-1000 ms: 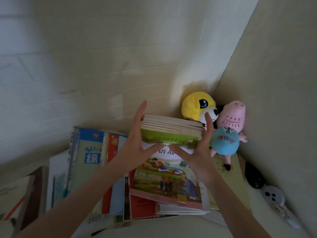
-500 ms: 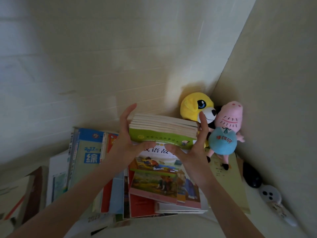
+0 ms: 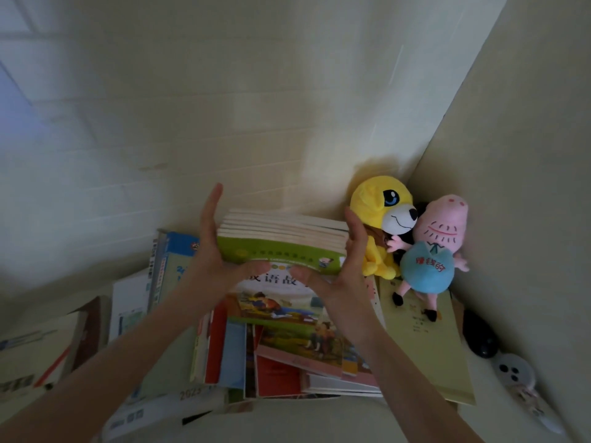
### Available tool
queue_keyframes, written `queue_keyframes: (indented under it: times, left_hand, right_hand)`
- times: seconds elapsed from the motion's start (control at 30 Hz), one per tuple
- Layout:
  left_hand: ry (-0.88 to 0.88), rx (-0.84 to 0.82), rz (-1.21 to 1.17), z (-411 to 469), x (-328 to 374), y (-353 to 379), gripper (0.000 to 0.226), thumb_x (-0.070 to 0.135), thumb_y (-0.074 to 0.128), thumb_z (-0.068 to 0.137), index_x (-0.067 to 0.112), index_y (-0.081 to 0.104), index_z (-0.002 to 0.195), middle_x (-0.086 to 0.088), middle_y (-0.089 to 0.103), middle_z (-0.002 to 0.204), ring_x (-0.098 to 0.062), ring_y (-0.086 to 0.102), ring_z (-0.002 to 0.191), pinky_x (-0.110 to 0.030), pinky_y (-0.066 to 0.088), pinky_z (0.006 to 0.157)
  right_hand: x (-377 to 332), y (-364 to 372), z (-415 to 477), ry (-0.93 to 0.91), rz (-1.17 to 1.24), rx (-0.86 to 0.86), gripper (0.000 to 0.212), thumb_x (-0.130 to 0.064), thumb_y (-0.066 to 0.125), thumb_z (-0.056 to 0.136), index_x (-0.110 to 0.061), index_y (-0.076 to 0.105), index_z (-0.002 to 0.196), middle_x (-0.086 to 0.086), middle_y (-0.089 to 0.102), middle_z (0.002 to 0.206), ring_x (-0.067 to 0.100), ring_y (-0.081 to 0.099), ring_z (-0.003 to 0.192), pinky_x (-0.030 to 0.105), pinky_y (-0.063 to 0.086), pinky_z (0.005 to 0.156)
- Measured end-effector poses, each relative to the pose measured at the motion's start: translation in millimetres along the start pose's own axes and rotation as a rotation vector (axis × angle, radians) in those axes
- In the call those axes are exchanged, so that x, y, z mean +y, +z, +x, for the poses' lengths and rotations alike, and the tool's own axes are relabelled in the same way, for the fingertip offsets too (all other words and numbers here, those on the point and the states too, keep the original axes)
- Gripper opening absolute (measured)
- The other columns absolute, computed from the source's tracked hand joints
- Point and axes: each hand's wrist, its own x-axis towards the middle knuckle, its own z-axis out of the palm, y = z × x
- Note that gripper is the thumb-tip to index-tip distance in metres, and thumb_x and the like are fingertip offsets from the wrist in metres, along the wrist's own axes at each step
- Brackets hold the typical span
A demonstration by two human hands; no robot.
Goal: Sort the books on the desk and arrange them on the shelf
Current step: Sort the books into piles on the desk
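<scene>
- A yellow plush dog [image 3: 380, 212] and a pink plush pig [image 3: 431, 251] sit in the wall corner, the dog just right of the right hand.
- A loose pile of books [image 3: 287, 346] covers the bench, and more books [image 3: 172, 266] stand to the left.
- A black mouse [image 3: 479, 340] and a white power strip [image 3: 513, 372] lie at the far right.
- Grip: the left hand [image 3: 211, 257] and right hand [image 3: 345, 273] are flat with fingers straight. Their palms press the two ends of a stack of thin books [image 3: 281, 241], and the thumbs lie along its lower front.
- The stack is above the pile, near the back wall.
- Its long axis runs left to right. The green face is toward the person and the pale page edges are uppermost.
</scene>
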Motion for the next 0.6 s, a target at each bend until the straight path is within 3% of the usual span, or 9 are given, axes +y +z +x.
queue_keyframes:
  times: [0.1, 0.17, 0.3, 0.37, 0.47, 0.53, 0.6]
  left_hand:
    - [0.013, 0.044, 0.035, -7.6, 10.7, -31.3, 0.113, -0.019, 0.068, 0.063, 0.023, 0.005, 0.147, 0.029, 0.066, 0.089, 0.005, 0.066, 0.081, -0.012, 0.053, 0.067]
    - [-0.013, 0.080, 0.070, -16.5, 6.9, -51.3, 0.118, -0.020, 0.068, 0.063, 0.026, 0.002, 0.149, 0.012, 0.067, 0.096, 0.004, 0.066, 0.083, -0.011, 0.053, 0.067]
    - [-0.094, 0.110, 0.087, -30.0, -1.8, -70.6, 0.123, 0.003, 0.073, 0.057, 0.035, -0.001, 0.149, -0.008, 0.056, 0.114, -0.007, 0.067, 0.093, -0.019, 0.056, 0.076]
    - [-0.103, 0.105, 0.096, -27.4, -4.7, -70.8, 0.123, 0.007, 0.074, 0.056, 0.038, -0.001, 0.148, -0.012, 0.053, 0.118, -0.008, 0.066, 0.096, -0.020, 0.056, 0.077]
    - [-0.097, 0.118, 0.097, -19.6, -10.3, -68.4, 0.121, 0.002, 0.076, 0.061, 0.041, 0.001, 0.148, -0.013, 0.051, 0.122, -0.004, 0.065, 0.097, -0.018, 0.055, 0.079]
    - [-0.104, 0.127, 0.081, -17.8, -12.9, -68.1, 0.120, -0.004, 0.076, 0.065, 0.045, 0.003, 0.147, -0.012, 0.052, 0.122, -0.005, 0.065, 0.097, -0.022, 0.055, 0.081]
    - [-0.100, 0.141, 0.085, -18.1, -14.4, -69.4, 0.119, -0.006, 0.075, 0.065, 0.045, 0.005, 0.146, -0.011, 0.052, 0.121, -0.006, 0.065, 0.096, -0.023, 0.056, 0.081]
  right_hand:
    - [-4.2, 29.4, 6.7, -0.003, 0.017, -0.041, 0.100, 0.011, 0.073, 0.075, -0.018, 0.012, 0.148, -0.022, 0.051, 0.120, -0.012, 0.054, 0.109, 0.012, 0.048, 0.086]
    - [2.1, 50.8, 9.5, 0.026, 0.002, -0.085, 0.103, 0.012, 0.074, 0.074, -0.015, 0.008, 0.150, -0.014, 0.050, 0.120, -0.013, 0.055, 0.107, 0.012, 0.047, 0.088]
    - [14.9, 64.6, 9.1, 0.142, -0.008, -0.201, 0.112, 0.006, 0.075, 0.076, -0.023, -0.001, 0.152, -0.005, 0.052, 0.127, -0.003, 0.056, 0.114, 0.020, 0.048, 0.096]
    - [17.4, 48.2, 11.4, 0.224, 0.010, -0.228, 0.102, -0.008, 0.075, 0.080, -0.032, 0.004, 0.149, -0.009, 0.052, 0.129, -0.001, 0.055, 0.118, 0.021, 0.049, 0.093]
    - [41.2, 3.7, 11.1, 0.412, -0.025, -0.100, 0.088, -0.040, 0.073, 0.080, -0.031, 0.018, 0.149, -0.006, 0.044, 0.141, 0.012, 0.044, 0.132, 0.024, 0.044, 0.091]
    - [71.1, -27.6, 4.6, 0.549, -0.135, -0.031, 0.095, -0.050, 0.076, 0.074, -0.030, 0.021, 0.150, -0.006, 0.037, 0.143, 0.015, 0.038, 0.133, 0.036, 0.045, 0.097]
    - [112.5, -52.8, -3.3, 0.623, -0.244, 0.049, 0.113, -0.070, 0.080, 0.052, -0.029, 0.032, 0.145, -0.002, 0.045, 0.141, 0.023, 0.044, 0.132, 0.049, 0.045, 0.102]
